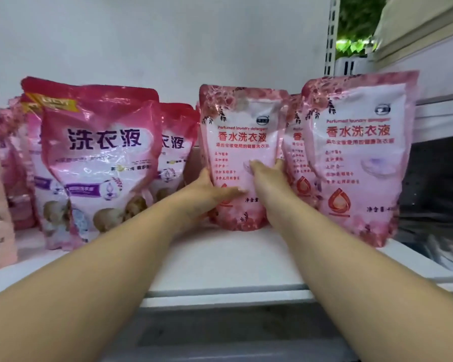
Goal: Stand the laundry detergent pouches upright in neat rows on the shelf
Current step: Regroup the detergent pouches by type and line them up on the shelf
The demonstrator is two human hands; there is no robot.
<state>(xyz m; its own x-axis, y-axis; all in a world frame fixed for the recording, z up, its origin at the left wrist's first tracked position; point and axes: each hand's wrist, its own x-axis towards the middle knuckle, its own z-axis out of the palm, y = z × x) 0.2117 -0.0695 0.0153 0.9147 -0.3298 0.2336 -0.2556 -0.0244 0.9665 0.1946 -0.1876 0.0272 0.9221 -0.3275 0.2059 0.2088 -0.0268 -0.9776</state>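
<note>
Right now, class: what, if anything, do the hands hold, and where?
Both the left hand and right hand hold the middle perfumed detergent pouch by its lower sides.

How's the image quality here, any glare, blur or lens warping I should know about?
Head view: soft, even light with no hard shadows; shiny glare streaks on the front purple-lettered pouch; small print on the pouch held by both hands is smeared; wide-angle bending tilts the right pouch and the shelf upright; far-right edge blurred.
</note>
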